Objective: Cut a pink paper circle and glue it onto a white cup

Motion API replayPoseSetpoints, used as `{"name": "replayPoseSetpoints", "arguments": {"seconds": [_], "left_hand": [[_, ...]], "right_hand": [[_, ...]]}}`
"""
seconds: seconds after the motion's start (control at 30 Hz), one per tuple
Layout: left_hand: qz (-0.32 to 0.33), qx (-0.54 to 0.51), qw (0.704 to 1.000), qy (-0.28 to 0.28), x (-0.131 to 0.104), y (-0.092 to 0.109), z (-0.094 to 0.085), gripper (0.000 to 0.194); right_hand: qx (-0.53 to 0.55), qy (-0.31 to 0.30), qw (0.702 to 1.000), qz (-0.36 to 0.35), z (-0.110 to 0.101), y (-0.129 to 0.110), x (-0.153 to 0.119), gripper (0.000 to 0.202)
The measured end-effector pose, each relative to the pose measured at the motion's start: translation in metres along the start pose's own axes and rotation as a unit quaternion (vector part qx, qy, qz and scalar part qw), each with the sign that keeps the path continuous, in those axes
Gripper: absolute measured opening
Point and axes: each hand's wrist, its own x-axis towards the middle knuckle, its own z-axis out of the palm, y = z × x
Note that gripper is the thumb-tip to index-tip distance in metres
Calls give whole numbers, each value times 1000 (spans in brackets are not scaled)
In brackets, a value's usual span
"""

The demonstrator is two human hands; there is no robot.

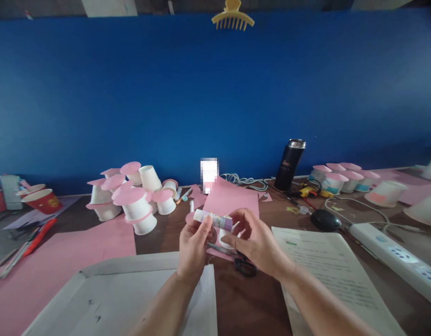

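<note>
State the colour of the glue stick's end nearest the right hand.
Purple; the glue stick shows best in the head view.

Glue stick [213, 220]: smooth plastic. Cups [150, 178]: matt paper. Pink sheet [232, 200]: matt paper. Bottle [288, 165]: matt body, shiny metal rim. Power strip [379, 243]: smooth plastic. Mouse [325, 220]: plastic, slight gloss. Table [250, 301]: wood-look, low sheen.

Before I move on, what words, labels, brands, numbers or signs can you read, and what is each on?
None reads clearly; all are too small or blurred:
Glue stick in the left hand: printed label.
Black thermos: pale logo.
Printed sheet: lines of text, green mark.
Red paper cup: yellow emblem.
</note>
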Motion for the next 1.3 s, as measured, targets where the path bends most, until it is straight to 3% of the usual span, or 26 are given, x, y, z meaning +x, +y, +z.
{"name": "replayPoseSetpoints", "arguments": {"seconds": [0.17, 0.43, 0.67, 0.77, 0.9, 0.97, 1.1, 1.17, 1.3], "left_hand": [[-1, 8, 1000, -9, -2, 3, 2, 24], [-15, 4, 999, -31, -5, 7, 4, 20], [-22, 5, 999, -49, -4, 7, 5, 25], [-16, -10, 999, -30, -2, 5, 4, 29], [-20, -44, 999, -1, 3, 3, 2, 32], [-26, -45, 999, 10, 5, 3, 2, 34], [-28, -41, 999, 3, 4, 3, 3, 34], [-24, -42, 999, -12, 3, 3, 3, 32], [-16, -35, 999, -29, 2, 3, 2, 26]], "right_hand": [[3, 17, 1000, -20, 5, 1, 0, 20], [132, -107, 985, 36, 2, 2, -1, 31], [308, -182, 911, 206, 6, 7, 3, 54], [252, -144, 941, 173, 5, 3, 2, 52], [86, -15, 995, 43, 5, -4, -3, 48], [14, 17, 1000, -2, 8, -4, -5, 48], [-67, 56, 993, -75, 12, 1, -7, 20], [-53, 54, 994, -73, 12, 2, -7, 17], [68, -12, 998, 7, 9, 1, -4, 27]]}}
